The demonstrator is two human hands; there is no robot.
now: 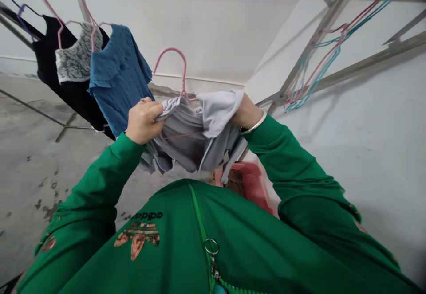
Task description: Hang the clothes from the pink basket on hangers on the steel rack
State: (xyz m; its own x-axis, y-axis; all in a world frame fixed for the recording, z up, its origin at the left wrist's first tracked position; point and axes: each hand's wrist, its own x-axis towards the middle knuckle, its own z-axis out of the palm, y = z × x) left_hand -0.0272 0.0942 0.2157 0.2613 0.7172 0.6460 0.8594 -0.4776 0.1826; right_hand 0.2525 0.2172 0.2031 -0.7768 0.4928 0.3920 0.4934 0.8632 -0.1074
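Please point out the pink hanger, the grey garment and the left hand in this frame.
pink hanger (169, 49): head view, top curve of the hook
grey garment (183, 130): head view, middle of the cloth
left hand (143, 121): head view, back of the hand

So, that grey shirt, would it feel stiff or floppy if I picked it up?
Probably very floppy: the grey shirt sags into soft folds between the left hand and right hand. It is likely light too, since the cloth looks thin. It might slide around a little, because it seems smooth.

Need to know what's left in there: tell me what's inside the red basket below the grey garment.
Inside the red plastic basket, a brown item shows. The grey garment and the person's green jacket cover the rest, so anything else inside cannot be seen.
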